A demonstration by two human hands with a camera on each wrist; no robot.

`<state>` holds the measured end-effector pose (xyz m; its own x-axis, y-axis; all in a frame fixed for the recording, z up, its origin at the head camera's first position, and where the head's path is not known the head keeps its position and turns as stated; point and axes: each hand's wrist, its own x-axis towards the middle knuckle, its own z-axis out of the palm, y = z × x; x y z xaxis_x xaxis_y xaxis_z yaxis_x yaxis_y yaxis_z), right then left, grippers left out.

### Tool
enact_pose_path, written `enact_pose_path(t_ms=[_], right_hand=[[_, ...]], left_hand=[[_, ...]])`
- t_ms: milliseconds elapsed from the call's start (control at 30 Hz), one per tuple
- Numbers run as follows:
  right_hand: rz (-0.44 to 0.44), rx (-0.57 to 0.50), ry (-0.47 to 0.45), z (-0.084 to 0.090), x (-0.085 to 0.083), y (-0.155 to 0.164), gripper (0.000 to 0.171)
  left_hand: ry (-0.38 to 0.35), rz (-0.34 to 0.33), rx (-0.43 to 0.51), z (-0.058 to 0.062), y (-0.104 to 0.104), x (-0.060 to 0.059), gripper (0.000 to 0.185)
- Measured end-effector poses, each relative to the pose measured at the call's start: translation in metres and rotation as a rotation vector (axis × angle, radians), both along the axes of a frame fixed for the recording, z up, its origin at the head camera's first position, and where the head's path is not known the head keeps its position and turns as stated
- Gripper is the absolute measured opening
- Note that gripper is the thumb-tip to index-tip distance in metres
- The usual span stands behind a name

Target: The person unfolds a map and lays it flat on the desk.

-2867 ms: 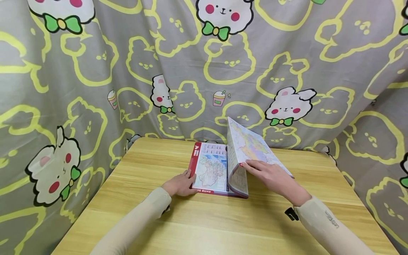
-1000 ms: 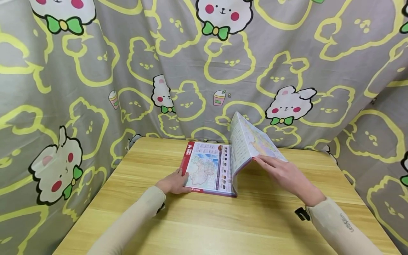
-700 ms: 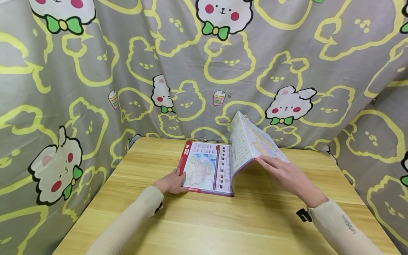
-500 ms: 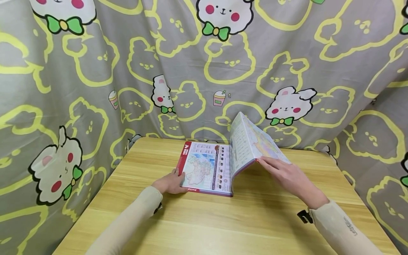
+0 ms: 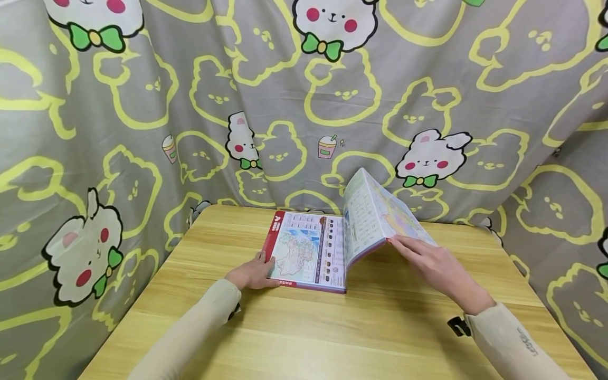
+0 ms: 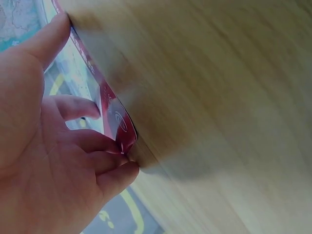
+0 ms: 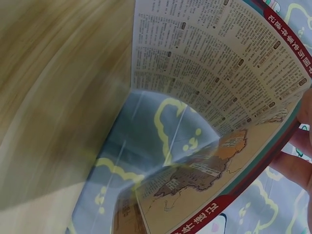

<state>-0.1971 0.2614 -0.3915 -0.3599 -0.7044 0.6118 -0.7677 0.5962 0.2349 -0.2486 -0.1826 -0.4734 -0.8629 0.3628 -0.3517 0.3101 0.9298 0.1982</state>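
Observation:
A folding map [image 5: 299, 253] with red borders lies partly flat on the wooden table, its right part lifted like a tent. My left hand [image 5: 252, 273] holds the near left corner, thumb at the front edge and fingers along the left side. The left wrist view shows those fingertips [image 6: 130, 168] bent at the red corner, close to the tabletop. With my right hand [image 5: 429, 261] I pinch the near edge of the raised panels [image 5: 363, 219]. From the right wrist view, their underside shows printed text [image 7: 195, 58] and an orange-brown map picture [image 7: 204, 170].
The wooden table [image 5: 304, 332] extends around the map on all sides. A grey curtain [image 5: 280, 100] with yellow outlines and rabbit faces hangs behind the table and along both sides. Black straps [image 5: 458, 326] show at the wrists.
The map's flat part and my left hand have shifted left. My right hand has moved right with the raised panels, uncovering a strip of small dark pictures. Over the last half second they move only slightly.

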Motion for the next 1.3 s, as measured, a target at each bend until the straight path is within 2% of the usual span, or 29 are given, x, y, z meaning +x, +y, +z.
enact_pose_path(t_ms=[767, 1100, 1300], right_hand=[[-0.005, -0.021, 0.022, -0.009, 0.003, 0.011, 0.045], [-0.042, -0.011, 0.025, -0.012, 0.004, 0.018, 0.047], [-0.055, -0.006, 0.015, -0.016, 0.005, 0.021, 0.047]], left_hand=[[0.017, 0.008, 0.021, -0.001, -0.007, -0.001, 0.086], [0.007, 0.034, 0.056, 0.001, -0.014, 0.001, 0.084], [0.038, 0.046, 0.027, -0.001, -0.019, -0.001, 0.086]])
